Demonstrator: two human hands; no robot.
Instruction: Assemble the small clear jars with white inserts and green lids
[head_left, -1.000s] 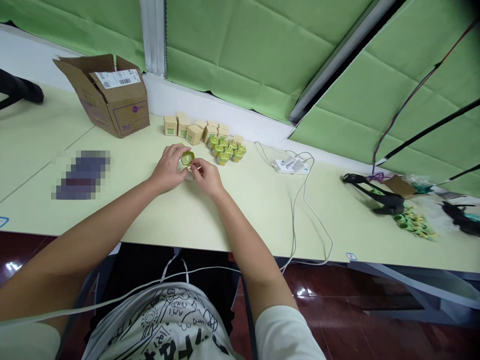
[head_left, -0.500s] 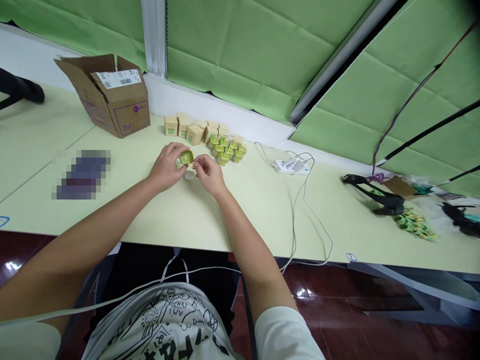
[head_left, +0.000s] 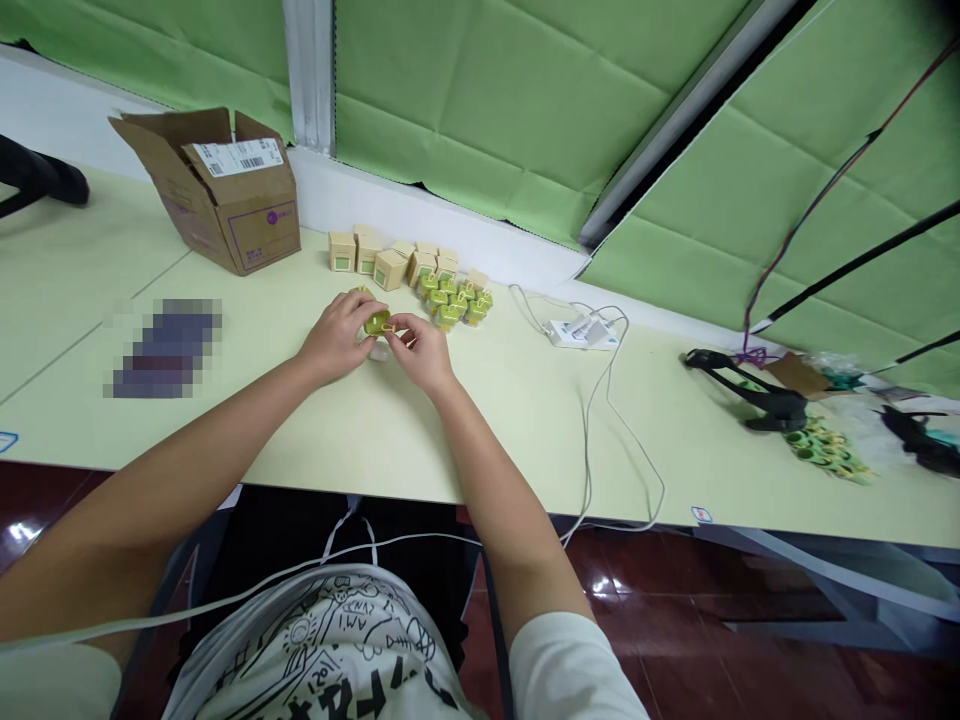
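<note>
Between my two hands is a small green cup-like case [head_left: 377, 322], its hollow side partly showing. My left hand [head_left: 339, 338] is closed around its left side. My right hand [head_left: 420, 350] pinches a thin yellowish piece [head_left: 388, 328] at the case's right edge; its exact kind is too small to make out. Below the case, a small translucent whitish piece [head_left: 379, 350] shows between the hands. Another green piece [head_left: 361, 292] peeks out behind my left fingers. Just beyond my right hand stands a cluster of small green cases with yellow parts [head_left: 450, 300].
Several small cardboard boxes [head_left: 390, 268] line the back of the table [head_left: 517, 430]. An open carton [head_left: 225, 200] stands at the back left. To the right are a power strip [head_left: 581, 332] with white cables, a black stand [head_left: 757, 395] and a heap of green-yellow parts [head_left: 829, 450].
The green case has tilted and shifted slightly down and right. My right fingers have come to its edge, where the yellowish piece now shows.
</note>
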